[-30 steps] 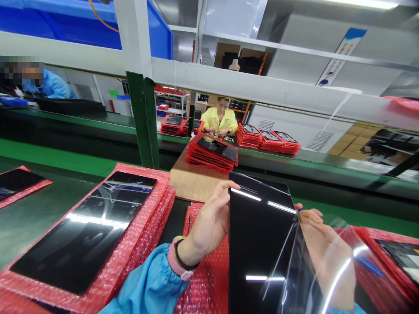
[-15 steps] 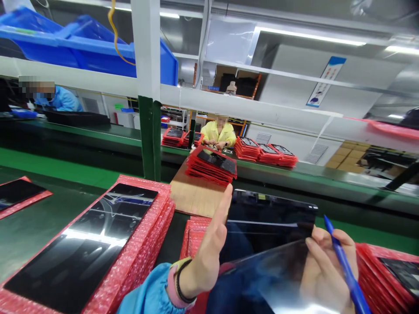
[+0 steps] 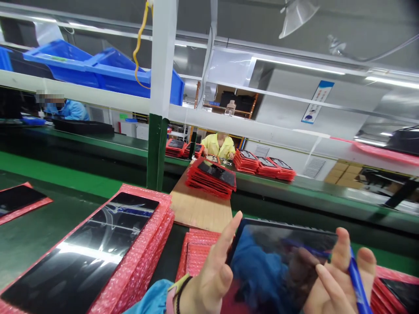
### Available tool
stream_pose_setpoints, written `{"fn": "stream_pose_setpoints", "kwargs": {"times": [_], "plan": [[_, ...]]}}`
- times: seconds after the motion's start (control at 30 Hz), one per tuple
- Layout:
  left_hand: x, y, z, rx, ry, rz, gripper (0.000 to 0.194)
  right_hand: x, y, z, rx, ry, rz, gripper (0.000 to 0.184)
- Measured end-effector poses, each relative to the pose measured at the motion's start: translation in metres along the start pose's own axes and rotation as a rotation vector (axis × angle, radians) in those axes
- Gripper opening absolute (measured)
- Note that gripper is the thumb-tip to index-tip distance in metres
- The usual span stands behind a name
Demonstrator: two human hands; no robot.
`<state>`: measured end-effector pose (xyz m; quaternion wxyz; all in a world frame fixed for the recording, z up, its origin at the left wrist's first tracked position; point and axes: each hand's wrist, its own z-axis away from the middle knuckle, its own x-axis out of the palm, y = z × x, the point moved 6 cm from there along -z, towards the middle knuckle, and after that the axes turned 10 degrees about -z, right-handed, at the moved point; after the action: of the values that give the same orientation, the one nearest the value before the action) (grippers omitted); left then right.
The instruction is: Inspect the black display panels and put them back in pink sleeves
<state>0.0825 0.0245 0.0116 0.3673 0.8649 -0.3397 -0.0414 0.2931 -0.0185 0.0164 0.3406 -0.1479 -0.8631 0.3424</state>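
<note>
A glossy black screen panel (image 3: pixel 278 257) is tilted up in front of me, reflecting blue cloth and fingers. Along its left edge lies my left hand (image 3: pixel 211 272), fingers straight and the panel's side held against them. My right hand (image 3: pixel 340 279) is at the panel's right edge, with a blue pen (image 3: pixel 358 283) tucked between its fingers and thumb and fingertips close to the glass. Whether a clear film is still in that hand, I cannot make out. Beneath the panel, red bubble-wrap sheets (image 3: pixel 200 253) show partly.
To the left, a black screen (image 3: pixel 88 248) lies on a stack of red bubble wrap (image 3: pixel 144 261). More red-wrapped stacks stand at right (image 3: pixel 397 288) and on a wooden board (image 3: pixel 199 205) ahead. A green post (image 3: pixel 155 152) rises behind. Across the bench sits a person in yellow (image 3: pixel 219 146).
The clear film seen over the panel's lower part no longer shows. My right hand has turned and its fingers have lifted, still with the pen. The panel has dropped lower in view and tilted.
</note>
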Motion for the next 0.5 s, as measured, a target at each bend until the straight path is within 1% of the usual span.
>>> {"fn": "stream_pose_setpoints", "kwargs": {"times": [0.07, 0.1, 0.17, 0.27, 0.3, 0.37, 0.43, 0.47, 0.5], "plan": [[-0.002, -0.004, 0.000, -0.036, -0.002, -0.028, 0.058, 0.002, 0.000, 0.000, 0.054, 0.004, -0.024, 0.066], [-0.004, -0.006, -0.001, -0.051, 0.013, -0.060, 0.057, 0.003, 0.001, 0.000, 0.081, 0.012, -0.038, 0.064], [-0.010, -0.012, -0.003, -0.088, 0.058, -0.110, 0.053, 0.004, 0.004, 0.001, 0.156, 0.021, 0.000, 0.059], [-0.019, -0.022, -0.006, -0.230, 0.141, -0.132, 0.050, 0.005, 0.017, 0.004, 0.314, 0.034, 0.039, 0.059], [-0.022, -0.025, -0.006, -0.301, 0.174, -0.125, 0.054, 0.005, 0.024, 0.006, 0.375, 0.023, 0.037, 0.060], [-0.028, -0.031, -0.001, -0.449, 0.259, -0.091, 0.069, 0.005, 0.044, 0.013, 0.515, -0.024, 0.012, 0.061], [-0.035, -0.037, 0.012, -0.590, 0.356, -0.052, 0.086, 0.002, 0.068, 0.022, 0.642, -0.063, -0.017, 0.061], [-0.040, -0.041, 0.020, -0.650, 0.403, -0.039, 0.089, 0.000, 0.081, 0.028, 0.689, -0.068, -0.027, 0.060], [-0.045, -0.045, 0.030, -0.700, 0.448, -0.034, 0.089, -0.003, 0.092, 0.034, 0.721, -0.072, -0.032, 0.059]]}}
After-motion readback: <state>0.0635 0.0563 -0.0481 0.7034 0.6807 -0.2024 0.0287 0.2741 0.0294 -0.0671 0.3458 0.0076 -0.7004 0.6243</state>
